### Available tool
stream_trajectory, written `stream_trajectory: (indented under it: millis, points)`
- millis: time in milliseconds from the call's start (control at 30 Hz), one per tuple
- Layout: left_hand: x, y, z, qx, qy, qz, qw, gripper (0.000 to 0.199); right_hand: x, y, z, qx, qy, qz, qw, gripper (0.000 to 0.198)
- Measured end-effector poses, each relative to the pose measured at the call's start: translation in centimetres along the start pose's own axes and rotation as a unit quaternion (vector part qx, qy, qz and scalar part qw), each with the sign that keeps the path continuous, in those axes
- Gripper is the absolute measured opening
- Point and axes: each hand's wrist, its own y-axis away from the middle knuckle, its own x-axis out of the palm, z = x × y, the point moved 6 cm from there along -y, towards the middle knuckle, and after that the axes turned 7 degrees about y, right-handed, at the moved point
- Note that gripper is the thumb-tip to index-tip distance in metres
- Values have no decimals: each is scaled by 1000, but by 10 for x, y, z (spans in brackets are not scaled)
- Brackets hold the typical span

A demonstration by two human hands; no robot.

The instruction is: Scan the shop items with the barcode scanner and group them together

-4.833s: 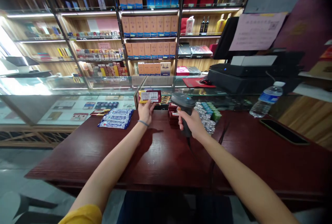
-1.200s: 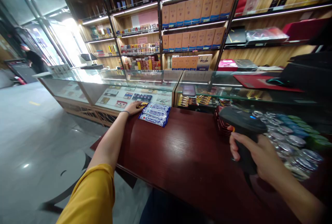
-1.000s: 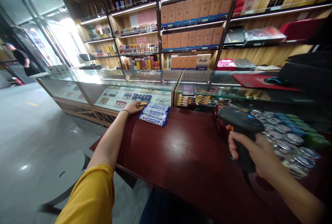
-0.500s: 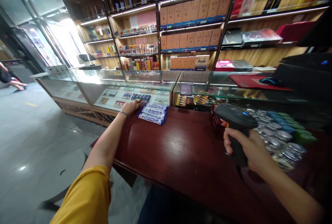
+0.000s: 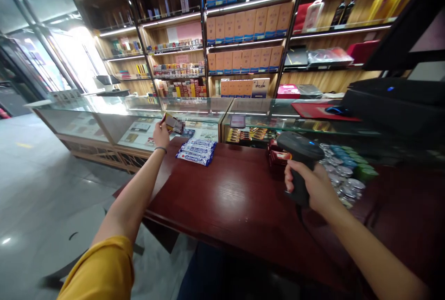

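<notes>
My left hand (image 5: 161,134) is closed on a small flat pack (image 5: 172,123), yellow and whitish with a dark red edge, raised just above the far left end of the dark red wooden table (image 5: 208,193). Part of that pack is blurred. Below and right of it, several blue-and-white wrapped packets (image 5: 196,151) lie side by side on the wood. My right hand (image 5: 321,188) grips a black handheld barcode scanner (image 5: 301,149) over the right part of the table, a blue light glowing on its top. Its cable hangs down. Dark red boxes (image 5: 279,157) sit just behind the scanner, partly hidden by it.
Several silver-lidded cans (image 5: 344,180) and green ones (image 5: 365,170) stand right of the scanner. Behind the table runs a glass display counter (image 5: 222,105), with a mouse (image 5: 337,111) on a red mat and a black machine (image 5: 396,103). Stocked shelves (image 5: 243,46) line the wall.
My left hand has lifted and turned, so the pack's broad face now shows. My right hand keeps hold of the scanner. The whole view has shifted toward the right.
</notes>
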Motion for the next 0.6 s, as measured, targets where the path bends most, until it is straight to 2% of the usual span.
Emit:
stream_trajectory:
  millis: [33, 67, 133, 233, 333, 433, 500, 600]
  points:
    - [9, 5, -5, -26, 103, -10, 994, 29, -2, -1, 0, -7, -8, 0, 1000, 19]
    - [20, 12, -10, -54, 206, -16, 977, 24, -4, -1, 1, -13, -17, -1, 1000, 20]
    - [47, 30, -24, -97, 368, -6, 925, 15, -9, -3, 0, -18, -29, -2, 999, 22]
    - [91, 64, -51, -142, 518, 35, 843, 10, -17, -5, -1, -15, -35, -10, 999, 24]
    - [133, 101, -78, -187, 591, 70, 782, 9, -24, -8, -2, -14, -36, -20, 999, 24]
    - [174, 137, -103, -234, 630, 98, 734, 2, -27, -9, -4, -14, -35, -23, 999, 24]
    - [197, 159, -117, -261, 641, 113, 713, 4, -26, -10, -5, -9, -29, -20, 999, 25]
    - [221, 183, -132, -281, 647, 129, 697, 3, -23, -9, -7, 2, -6, -18, 1000, 26]
